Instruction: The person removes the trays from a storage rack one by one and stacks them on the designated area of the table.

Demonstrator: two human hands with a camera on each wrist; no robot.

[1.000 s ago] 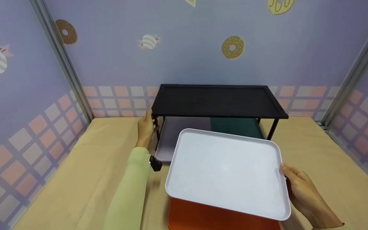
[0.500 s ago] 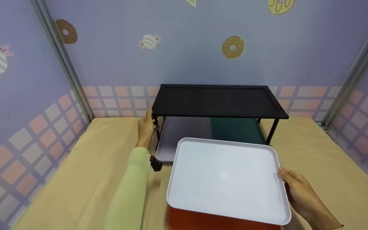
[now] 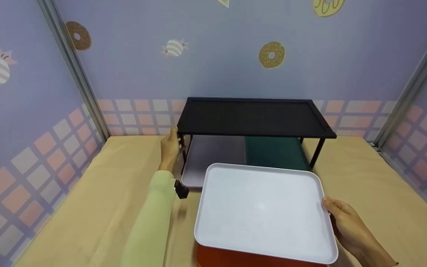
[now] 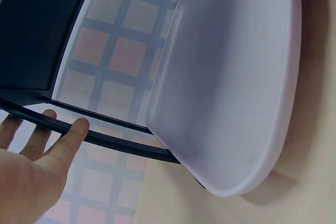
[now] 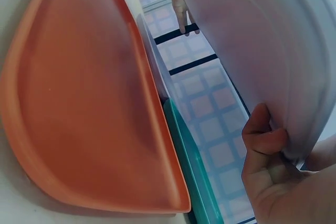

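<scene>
A white rectangular tray is held up by its right edge in my right hand, thumb on top and fingers curled beneath, as the right wrist view shows. It hangs over an orange tray, hiding most of it in the head view. At the back stands a black shelf rack on thin legs. My left hand grips its front left leg near the top corner, and the left wrist view shows the fingers across that leg. Under the rack lie a pale lilac tray and a green tray, side by side.
A beige cloth covers the tabletop. Purple walls with printed sweets close in the back and both sides, with metal posts at the corners. The rack stands close to the back wall.
The white tray and my right hand have come lower and nearer to me, slowing over the last half second. More of the green tray shows now. My left hand stays on the rack leg.
</scene>
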